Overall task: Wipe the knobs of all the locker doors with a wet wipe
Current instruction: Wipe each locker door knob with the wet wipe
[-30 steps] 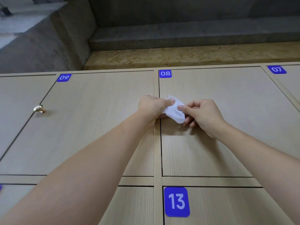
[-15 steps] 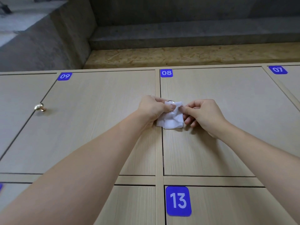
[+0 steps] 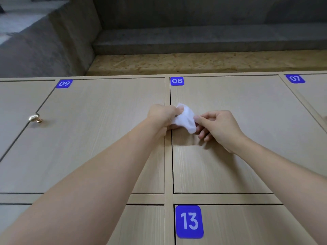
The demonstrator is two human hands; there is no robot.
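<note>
A white wet wipe (image 3: 184, 119) is bunched against the left edge of locker door 08 (image 3: 247, 138), over the spot where its knob sits; the knob itself is hidden under it. My left hand (image 3: 162, 115) pinches the wipe's upper left part. My right hand (image 3: 217, 126) pinches its right edge with thumb and forefinger. A brass knob (image 3: 35, 118) shows at the left edge of door 09 (image 3: 99, 138), well to the left of both hands.
Blue number labels mark doors 09 (image 3: 64, 83), 08 (image 3: 177, 81), 07 (image 3: 295, 78) and 13 (image 3: 189, 221). A chipboard top (image 3: 203, 63) and grey concrete walls lie above the lockers. Another door shows at the far left.
Half a second ago the wipe hung flatter and the knob's rim showed above it. Now the wipe is pulled up and stretched between both hands, covering the knob.
</note>
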